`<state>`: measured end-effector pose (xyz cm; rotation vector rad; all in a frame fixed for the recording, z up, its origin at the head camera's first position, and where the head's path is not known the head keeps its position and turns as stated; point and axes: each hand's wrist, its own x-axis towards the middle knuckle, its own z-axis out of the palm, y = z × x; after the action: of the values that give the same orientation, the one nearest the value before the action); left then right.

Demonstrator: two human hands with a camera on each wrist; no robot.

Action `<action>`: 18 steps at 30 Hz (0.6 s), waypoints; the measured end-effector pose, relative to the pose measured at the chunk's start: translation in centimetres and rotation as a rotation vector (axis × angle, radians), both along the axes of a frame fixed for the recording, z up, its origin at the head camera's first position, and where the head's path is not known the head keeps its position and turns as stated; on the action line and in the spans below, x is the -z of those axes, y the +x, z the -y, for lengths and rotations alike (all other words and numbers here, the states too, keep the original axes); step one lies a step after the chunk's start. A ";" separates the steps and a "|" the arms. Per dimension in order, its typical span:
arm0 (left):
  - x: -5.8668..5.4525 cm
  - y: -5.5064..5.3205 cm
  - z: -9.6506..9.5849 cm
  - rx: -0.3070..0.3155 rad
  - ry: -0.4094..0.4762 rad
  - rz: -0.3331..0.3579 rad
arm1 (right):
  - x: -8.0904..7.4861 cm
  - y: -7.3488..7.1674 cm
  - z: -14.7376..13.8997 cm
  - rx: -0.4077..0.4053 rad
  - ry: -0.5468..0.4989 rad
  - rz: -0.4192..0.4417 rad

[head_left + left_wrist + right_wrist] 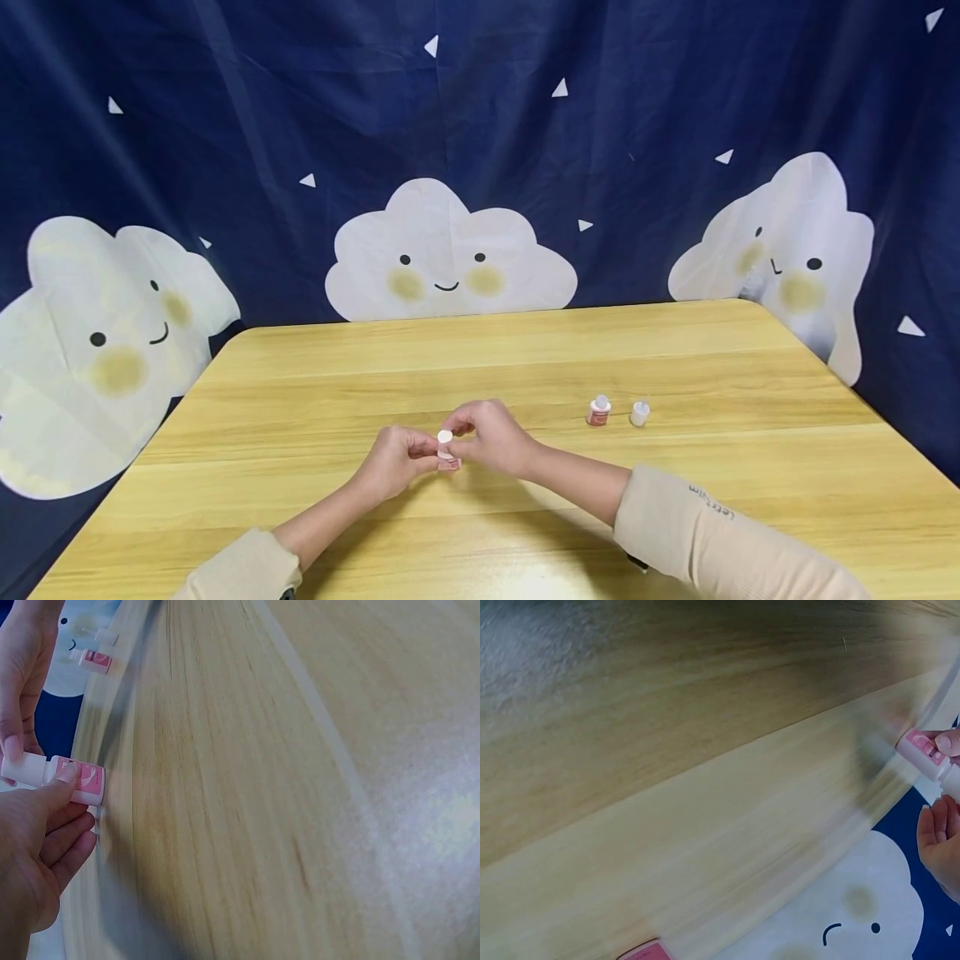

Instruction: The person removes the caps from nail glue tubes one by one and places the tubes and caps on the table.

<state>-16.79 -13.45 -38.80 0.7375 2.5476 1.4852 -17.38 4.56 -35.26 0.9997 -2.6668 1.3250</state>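
Note:
Near the middle of the table in the head view, my left hand (pixel 395 460) grips a small white bottle (pixel 86 780) with a pink label, thumb lying across the label. The bottle's white cap (pixel 24 769) is pinched between the thumb and fingers of my right hand (pixel 491 437). In the left wrist view the cap sits at the bottle's neck, in line with it. Both hands meet at the bottle, seen also from the side in the right wrist view, where the pink label (pixel 925 748) shows.
A second pink-labelled bottle (pixel 598 412) stands to the right on the wooden table (pixel 525 358), its narrow pale top exposed. Beside it is a small white cap-like piece (pixel 640 413). Behind the table hangs a dark blue curtain (pixel 495 133) with clouds printed on it.

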 end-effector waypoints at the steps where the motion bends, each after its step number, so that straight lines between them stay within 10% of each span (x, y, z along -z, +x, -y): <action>1: 0.0 0.0 0.0 -0.003 -0.002 0.001 | 0.0 0.0 0.0 -0.006 0.004 0.004; 18: 0.0 0.1 0.0 0.007 0.006 -0.012 | 0.1 -0.2 0.0 -0.025 -0.018 0.032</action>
<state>-16.74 -13.41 -38.80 0.7572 2.5476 1.4919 -17.61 4.53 -35.38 1.0212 -2.6690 1.3790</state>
